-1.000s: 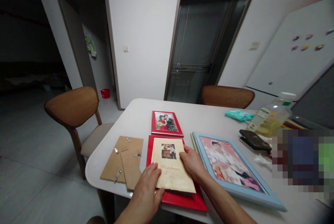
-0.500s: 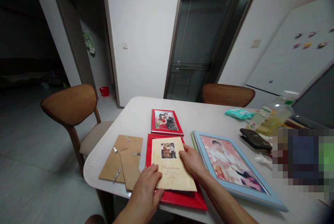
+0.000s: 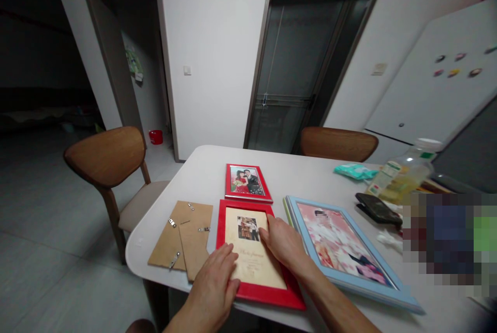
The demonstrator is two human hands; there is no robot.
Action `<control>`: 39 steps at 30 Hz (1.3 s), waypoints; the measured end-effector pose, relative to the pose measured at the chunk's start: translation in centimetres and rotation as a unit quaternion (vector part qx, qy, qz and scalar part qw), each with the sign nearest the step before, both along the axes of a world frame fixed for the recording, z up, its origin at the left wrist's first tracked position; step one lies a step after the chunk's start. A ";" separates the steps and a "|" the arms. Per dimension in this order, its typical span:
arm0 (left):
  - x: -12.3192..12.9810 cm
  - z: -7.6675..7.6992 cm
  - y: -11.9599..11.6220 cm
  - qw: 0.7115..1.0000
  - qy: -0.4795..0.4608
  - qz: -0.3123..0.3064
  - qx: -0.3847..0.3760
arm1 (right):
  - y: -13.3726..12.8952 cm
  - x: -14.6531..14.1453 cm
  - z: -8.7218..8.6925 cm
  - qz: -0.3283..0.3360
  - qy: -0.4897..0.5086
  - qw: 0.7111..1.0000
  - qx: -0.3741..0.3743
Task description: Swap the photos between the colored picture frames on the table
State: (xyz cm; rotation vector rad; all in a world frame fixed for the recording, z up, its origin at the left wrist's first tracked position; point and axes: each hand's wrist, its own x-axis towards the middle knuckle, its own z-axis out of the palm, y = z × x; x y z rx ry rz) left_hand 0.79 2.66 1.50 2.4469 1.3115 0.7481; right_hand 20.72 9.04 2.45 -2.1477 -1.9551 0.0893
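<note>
A red frame (image 3: pixel 267 295) lies at the table's near edge, with a cream printed sheet (image 3: pixel 252 265) flat inside its border. My left hand (image 3: pixel 217 278) rests on the frame's left side and the sheet's edge, fingers stretched out, holding nothing. On the right border and the sheet's right edge lies my right hand (image 3: pixel 281 237), its fingers bent together; whether they pinch anything is hidden. Brown backing boards (image 3: pixel 166 242) with metal clips are left of the frame. Behind it is a smaller red frame (image 3: pixel 248 183) with a couple's photo.
A blue frame (image 3: pixel 345 245) lies on others at the right. Beyond are a black phone (image 3: pixel 378 208), a bottle (image 3: pixel 404 175) of yellowish liquid and a teal packet (image 3: pixel 355 171). Wooden chairs (image 3: pixel 106 157) stand left and behind the white table (image 3: pixel 202 167).
The cream sheet, which overlapped the frame's border, now lies inside it. My left hand has moved slightly down, and my right hand's fingers have shifted left over the sheet's edge.
</note>
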 end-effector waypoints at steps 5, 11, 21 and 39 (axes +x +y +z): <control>-6.9 -0.3 0.4 0.994 0.028 0.106 -0.016 | -1.9 -3.8 1.3 0.129 0.108 0.985 0.040; -12.0 -2.7 0.7 0.979 0.101 0.175 0.004 | -3.8 -12.9 1.2 0.264 0.082 0.961 0.026; -13.1 -0.3 0.9 0.985 0.023 0.104 0.132 | -3.9 -12.7 2.8 0.274 0.287 0.917 0.044; 1.0 1.1 1.2 0.997 0.039 -0.009 -0.070 | -6.5 0.2 0.3 0.142 0.191 0.971 0.017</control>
